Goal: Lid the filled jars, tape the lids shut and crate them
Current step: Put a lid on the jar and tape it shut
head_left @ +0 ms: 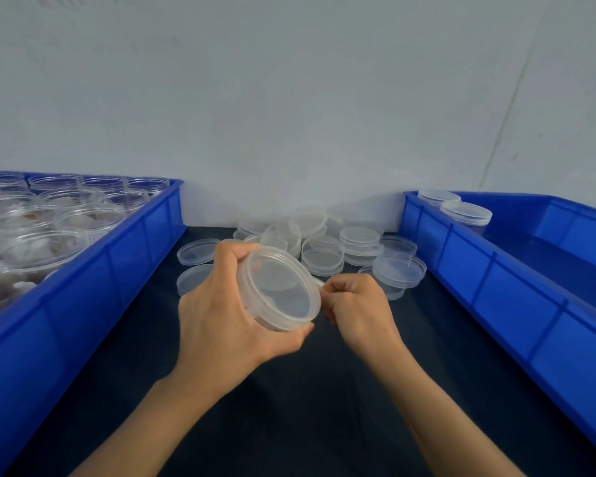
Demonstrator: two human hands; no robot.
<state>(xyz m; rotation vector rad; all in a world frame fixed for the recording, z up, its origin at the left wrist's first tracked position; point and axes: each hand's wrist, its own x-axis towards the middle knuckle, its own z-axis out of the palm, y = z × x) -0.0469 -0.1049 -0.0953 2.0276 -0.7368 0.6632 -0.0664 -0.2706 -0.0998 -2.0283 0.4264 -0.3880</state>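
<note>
A clear plastic jar [278, 293] with its translucent lid [278, 285] already seated is held up above the dark tabletop [289, 407], tilted so the lid faces the camera and slightly right. The left hand [227, 315] grips it from behind and below, fingers curled over the far rim and thumb pressed along the lower edge. No label, brand or writing shows on the jar or lid; the plastic is plain.

Just beside the jar's right edge, the right hand [355, 304] has its fingers curled tight, pinching a thin pale strip [317, 281] that touches the lid's rim. It looks like tape, though it is too small to tell for certain.

Behind the hands, against the base of the pale wall [289, 98], lies a loose heap of spare lids [324, 246], some stacked, some lying singly on the tabletop, one leaning upright at the back.

On the left, a blue crate [83, 277] holds many open clear jars [59, 215] packed side by side, with pale and reddish contents that cannot be identified. On the right stands a second blue crate [496, 280]; two lidded jars [461, 210] sit in its far corner, near the wall. Neither crate carries any readable marking on the walls that show.

Both forearms are bare and reach in from the bottom edge of the view.
</note>
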